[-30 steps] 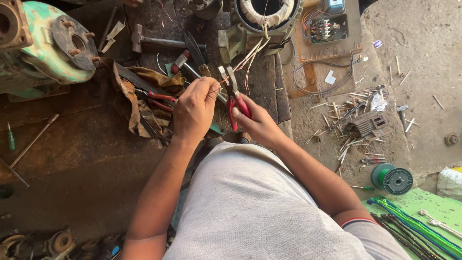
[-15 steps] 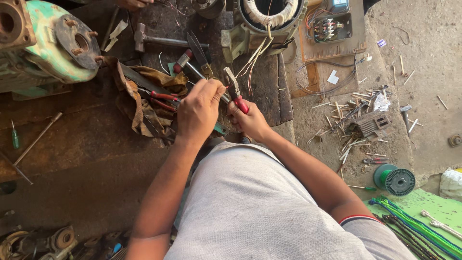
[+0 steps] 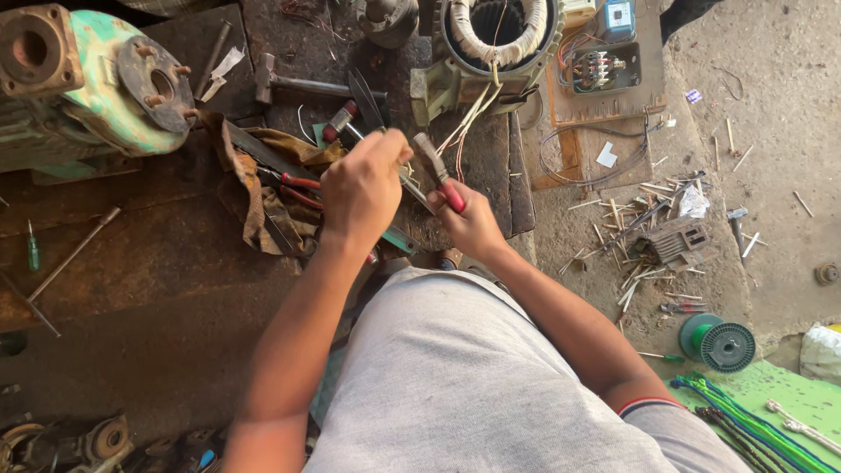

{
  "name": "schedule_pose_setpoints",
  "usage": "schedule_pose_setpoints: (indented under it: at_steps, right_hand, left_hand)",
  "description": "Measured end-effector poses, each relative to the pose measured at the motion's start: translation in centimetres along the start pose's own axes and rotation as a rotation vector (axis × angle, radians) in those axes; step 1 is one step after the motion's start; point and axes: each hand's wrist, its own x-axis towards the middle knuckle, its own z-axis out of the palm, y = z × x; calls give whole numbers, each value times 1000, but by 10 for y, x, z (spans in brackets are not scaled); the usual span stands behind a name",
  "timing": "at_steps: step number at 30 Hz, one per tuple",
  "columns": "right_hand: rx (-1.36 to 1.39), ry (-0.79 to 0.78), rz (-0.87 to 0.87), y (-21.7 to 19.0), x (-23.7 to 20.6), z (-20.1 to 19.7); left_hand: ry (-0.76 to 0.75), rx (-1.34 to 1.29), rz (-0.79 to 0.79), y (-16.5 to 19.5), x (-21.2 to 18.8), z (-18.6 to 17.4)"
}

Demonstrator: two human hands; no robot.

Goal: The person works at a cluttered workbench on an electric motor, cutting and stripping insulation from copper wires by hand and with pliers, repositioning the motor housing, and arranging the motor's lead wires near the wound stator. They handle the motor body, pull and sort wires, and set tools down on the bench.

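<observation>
Two hands working thin wires from a motor stator

Right hand (image 3: 473,223) grips red-handled metal pliers (image 3: 438,171); left hand (image 3: 363,188) pinches pale wire ends (image 3: 464,118) trailing from the copper-wound stator (image 3: 495,39) at the bench's far edge

Upper left: a green cast-iron pump housing (image 3: 83,83) with a rusty round flange. Top centre: a motor stator (image 3: 499,35) with pale bound windings, beside a wooden board (image 3: 604,79) carrying electrical switchgear. Lower right: a green wire spool (image 3: 718,342) on the concrete floor (image 3: 771,114), near scattered sticks.
</observation>
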Motion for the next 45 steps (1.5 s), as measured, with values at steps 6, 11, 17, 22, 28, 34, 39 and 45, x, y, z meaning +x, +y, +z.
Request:
schedule_pose_setpoints:
  at_steps: [6, 11, 17, 22, 28, 34, 39, 45]
  right_hand:
    - [-147, 9, -67, -20, 1, -16]
    - [-254, -128, 12, -20, -6, -22]
    - [-447, -268, -23, -4, -27, -32]
    - [-508, -220, -13, 4, -37, -30]
    - [-489, -173, -107, 15, -49, -36]
    - [-369, -102, -26, 24, -53, -38]
    - [-178, -123, -16, 13, -47, -37]
    - [-252, -40, -91, -17, -24, -29]
  left_hand:
    - [-104, -46, -8, 3, -16, 17]
    - [9, -27, -23, 5, -10, -32]
    - [195, -179, 407, 28, 64, -34]
    - [100, 9, 645, 55, 145, 12]
    - [96, 161, 526, 15, 163, 23]
    - [-105, -12, 189, -32, 61, 15]
    - [-177, -744, -408, -43, -11, 33]
    - [-125, -1155, -478, -39, -24, 58]
